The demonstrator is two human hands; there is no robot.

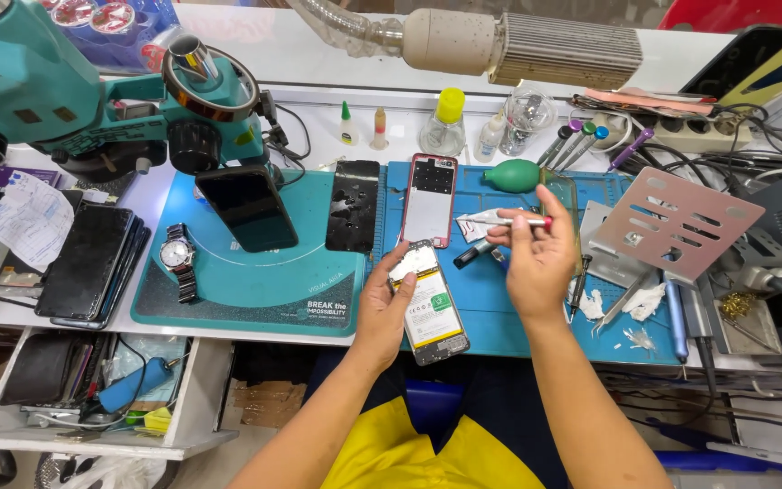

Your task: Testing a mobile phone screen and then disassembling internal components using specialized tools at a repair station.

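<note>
Your left hand (382, 308) grips the opened phone (429, 303), long axis toward the desk's front edge, while your right hand (536, 258) fingers pinch the slim tool (513, 220) just beyond its far end.

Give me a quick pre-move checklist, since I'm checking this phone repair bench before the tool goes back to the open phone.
1. Open phone steadied by left hand: ok, the hand grips its left edge.
2. Phone lying on the blue mat: ok.
3. Thin tool held in right hand: ok, pinched in the fingers.
4. Tool tip at the phone: not ok, it is raised above the mat.
5. Battery connector state: cannot tell.
6. Red-framed back cover apart from the work: ok.
</note>
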